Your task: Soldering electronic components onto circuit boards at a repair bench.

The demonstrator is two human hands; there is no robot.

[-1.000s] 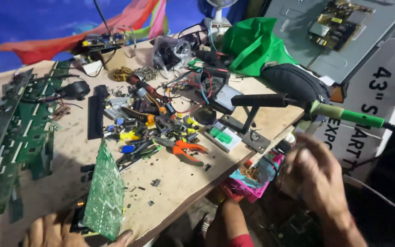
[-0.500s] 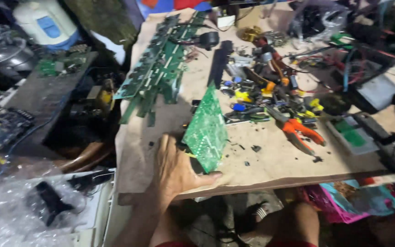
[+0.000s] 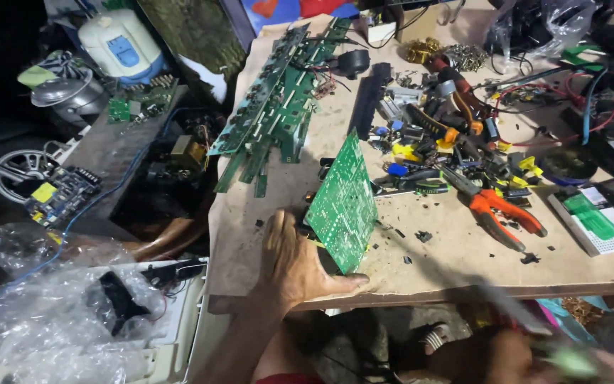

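— Since half a second ago, what has shifted?
— Little on the bench; the view has swung slightly, and the left hand point(image 3: 296, 267) remains against the green circuit board point(image 3: 342, 206), propping it on edge near the front rim of the worktable point(image 3: 243, 235); its fingers lie together behind the board's lower edge, thumb stretched along the table lip.
— And the right hand point(image 3: 527, 359)?
— Low at the bottom edge, blurred; whether its fingers are spread or closed on something I cannot tell.
— How would the board handle?
— Light and stiff, I judge, yet fragile at the solder side; best taken by its bare edges, not the face.
— What crowds it?
— Orange-handled pliers point(image 3: 499, 210) and a heap of small parts point(image 3: 435, 142) just to its right; long green boards point(image 3: 278, 114) lie behind; loose chips litter the surface nearby.
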